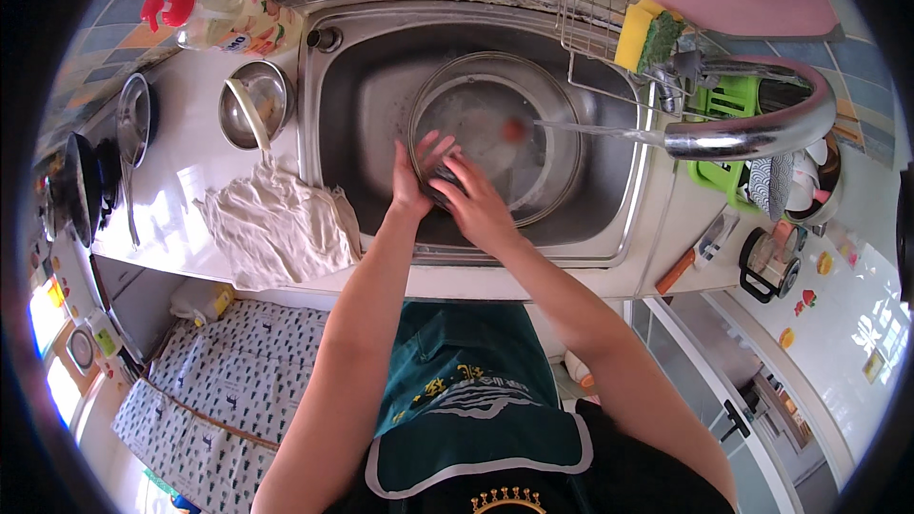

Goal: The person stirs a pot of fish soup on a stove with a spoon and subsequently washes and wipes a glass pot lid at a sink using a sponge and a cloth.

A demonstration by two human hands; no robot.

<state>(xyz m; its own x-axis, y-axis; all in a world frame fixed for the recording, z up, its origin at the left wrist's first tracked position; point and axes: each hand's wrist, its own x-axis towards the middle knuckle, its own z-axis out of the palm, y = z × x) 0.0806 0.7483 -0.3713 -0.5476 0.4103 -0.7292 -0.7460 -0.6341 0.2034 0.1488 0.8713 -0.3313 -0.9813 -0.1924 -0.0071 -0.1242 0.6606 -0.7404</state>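
Observation:
My right hand (475, 203) is closed on a dark scrubbing pad (448, 184), or a similar dark item, and presses it near the rim of a round metal basin (571, 175) in the stainless steel sink (364, 93). My left hand (418, 175) is at the basin's left edge with fingers spread, its palm partly behind the right fingers; whether it grips the rim cannot be told. Water runs from the curved chrome faucet (750, 141) into the basin. A blurred reddish spot shows near the stream.
On the left are a pump bottle (243, 21), a metal bowl (228, 118), a ladle (127, 185) and a beige cloth (285, 228). On the right are a wire rack (589, 50) with a yellow sponge (635, 36), a green basket (703, 175), a knife (696, 253) and a glass jug (764, 275).

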